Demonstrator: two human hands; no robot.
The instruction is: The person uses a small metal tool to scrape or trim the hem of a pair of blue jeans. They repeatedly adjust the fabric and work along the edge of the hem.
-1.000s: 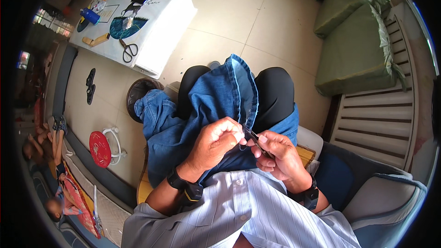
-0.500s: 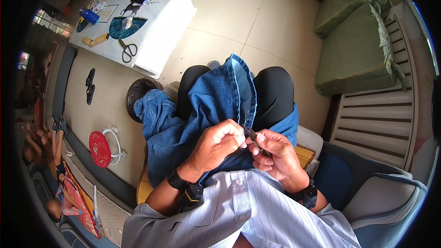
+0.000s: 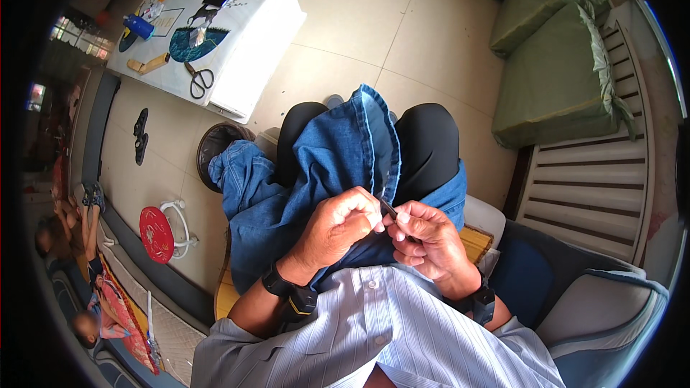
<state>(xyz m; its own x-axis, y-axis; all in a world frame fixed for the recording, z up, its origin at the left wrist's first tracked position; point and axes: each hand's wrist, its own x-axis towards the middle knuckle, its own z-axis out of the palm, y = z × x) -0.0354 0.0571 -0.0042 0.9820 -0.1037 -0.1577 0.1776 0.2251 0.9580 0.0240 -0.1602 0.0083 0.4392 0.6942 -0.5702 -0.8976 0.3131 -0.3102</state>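
Blue denim jeans (image 3: 323,147) lie across my lap, with a turned-up hem edge running down between my hands. My left hand (image 3: 343,221) is closed, its thumb and fingers pinching the denim at the lower end of that hem. Close beside it, my right hand (image 3: 425,237) is closed around small dark thread snips (image 3: 389,208). Their tip points toward the hem by my left fingertips. Most of the snips is hidden in the fingers, and I cannot tell whether the tip touches cloth or thread.
A white-covered table (image 3: 262,43) at the far left bears scissors (image 3: 200,80), a blue bottle (image 3: 139,26) and a wooden piece (image 3: 149,64). A dark waste bin (image 3: 212,147) stands by my left knee, a red stool (image 3: 157,234) further left. Two people sit at the left edge.
My right hand has turned the snips slightly, so less of them shows between the fingers now. The left hand and the jeans stay nearly in place.
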